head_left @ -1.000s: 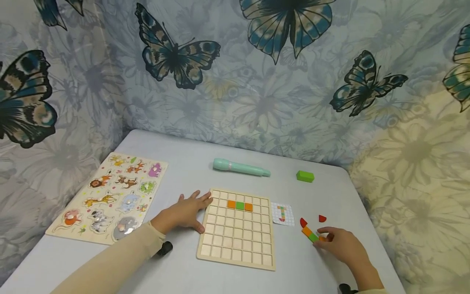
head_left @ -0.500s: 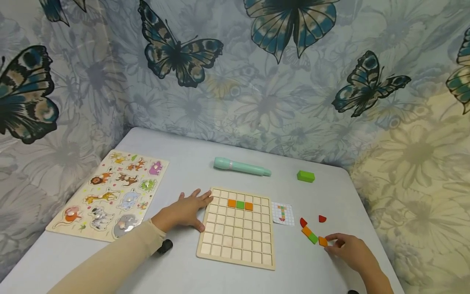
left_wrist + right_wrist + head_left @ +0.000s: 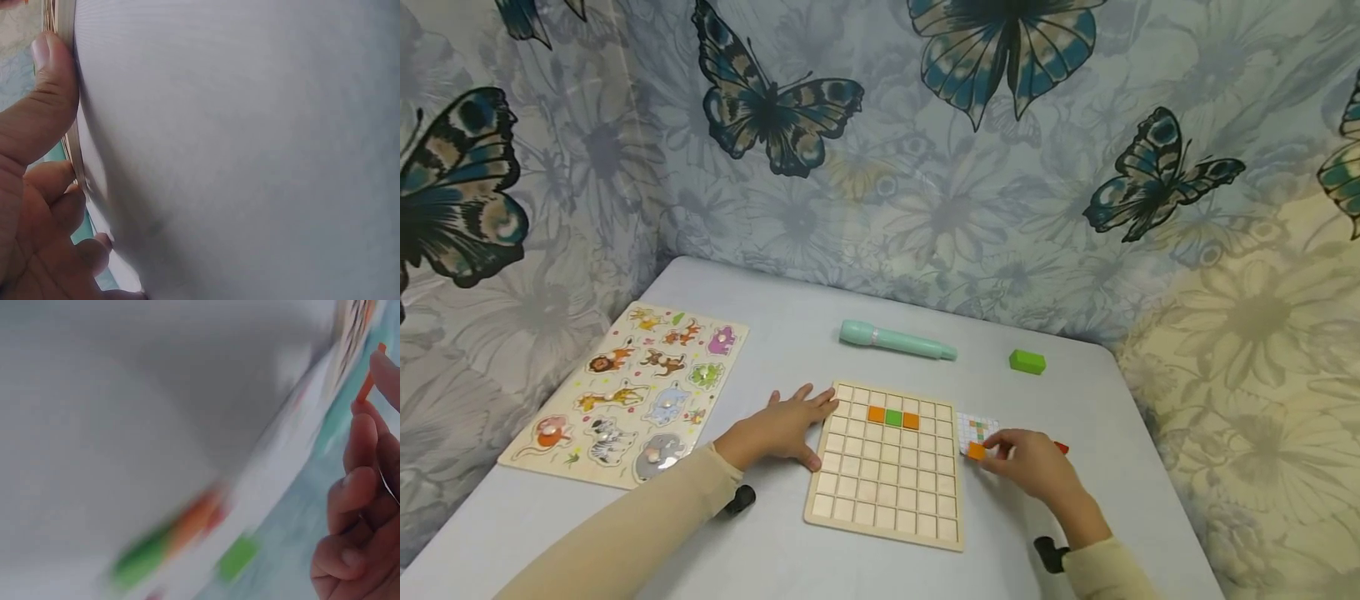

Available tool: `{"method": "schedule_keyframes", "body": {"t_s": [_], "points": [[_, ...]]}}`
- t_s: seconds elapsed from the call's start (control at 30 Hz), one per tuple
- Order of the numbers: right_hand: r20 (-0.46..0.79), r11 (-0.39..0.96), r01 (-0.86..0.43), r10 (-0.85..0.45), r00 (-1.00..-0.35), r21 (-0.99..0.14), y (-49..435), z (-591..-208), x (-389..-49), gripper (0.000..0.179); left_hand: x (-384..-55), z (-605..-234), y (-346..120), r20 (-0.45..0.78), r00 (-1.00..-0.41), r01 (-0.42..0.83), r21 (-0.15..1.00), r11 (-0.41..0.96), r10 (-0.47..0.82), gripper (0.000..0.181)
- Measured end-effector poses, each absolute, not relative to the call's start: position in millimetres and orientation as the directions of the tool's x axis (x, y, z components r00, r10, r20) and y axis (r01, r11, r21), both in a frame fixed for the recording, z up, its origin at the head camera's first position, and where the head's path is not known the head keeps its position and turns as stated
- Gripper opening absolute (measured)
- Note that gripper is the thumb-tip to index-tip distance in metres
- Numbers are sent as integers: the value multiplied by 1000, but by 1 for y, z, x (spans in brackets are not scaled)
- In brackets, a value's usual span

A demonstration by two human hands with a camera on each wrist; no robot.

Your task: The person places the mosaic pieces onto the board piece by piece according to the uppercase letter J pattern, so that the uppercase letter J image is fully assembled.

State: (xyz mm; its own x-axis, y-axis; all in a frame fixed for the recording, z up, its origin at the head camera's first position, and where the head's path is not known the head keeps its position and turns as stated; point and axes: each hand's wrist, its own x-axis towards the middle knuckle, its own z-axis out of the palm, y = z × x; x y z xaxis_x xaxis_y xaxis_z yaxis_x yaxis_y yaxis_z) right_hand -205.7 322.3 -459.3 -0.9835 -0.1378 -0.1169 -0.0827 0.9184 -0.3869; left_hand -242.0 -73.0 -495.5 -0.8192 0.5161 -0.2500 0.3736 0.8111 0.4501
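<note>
My right hand (image 3: 1033, 467) pinches an orange square tile (image 3: 975, 451) between thumb and fingertips, over the near edge of a small pattern card (image 3: 968, 427). The same tile (image 3: 367, 384) shows edge-on in the right wrist view. My left hand (image 3: 778, 429) lies with spread fingers at the left edge of a wooden grid board (image 3: 883, 500); its thumb (image 3: 53, 81) touches that edge. In an upper row of the board sit an orange tile (image 3: 876, 414), a green tile (image 3: 893, 418) and another orange tile (image 3: 910, 421), side by side.
A red piece (image 3: 1062, 447) peeks out behind my right hand. Loose green (image 3: 140, 562) and orange tiles (image 3: 195, 520) blur in the right wrist view. A green block (image 3: 1027, 362) and a mint tube (image 3: 897, 340) lie farther back. An animal puzzle board (image 3: 625, 400) lies left.
My right hand has picked up the orange tile from the right of the table and carried it left to the card. The left hand stays at the board's edge.
</note>
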Motion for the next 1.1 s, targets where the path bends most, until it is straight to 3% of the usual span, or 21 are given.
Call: {"method": "schedule_keyframes", "body": {"t_s": [0.17, 0.33, 0.53, 0.8, 1.1], "points": [[-130, 898, -184, -255, -958, -400, 257, -469, -223, 17, -242, -496, -72, -249, -812, 386, 449, 806, 528, 109], [-131, 887, -265, -335, -933, -378, 224, -474, -229, 17, -240, -494, -72, -251, -810, 387, 449, 805, 529, 109], [-92, 888, -300, -351, -932, -348, 216, -477, -231, 24, -241, -493, -73, -244, -817, 387, 438, 811, 522, 109], [-45, 879, -363, -395, -918, -308, 212, -477, -232, 8, -241, -495, -75, -252, -818, 384, 432, 816, 518, 109], [-33, 868, -418, -442, -897, -267, 205, -474, -236, 6, -240, -493, -74, -232, -820, 389, 444, 807, 523, 108]]}}
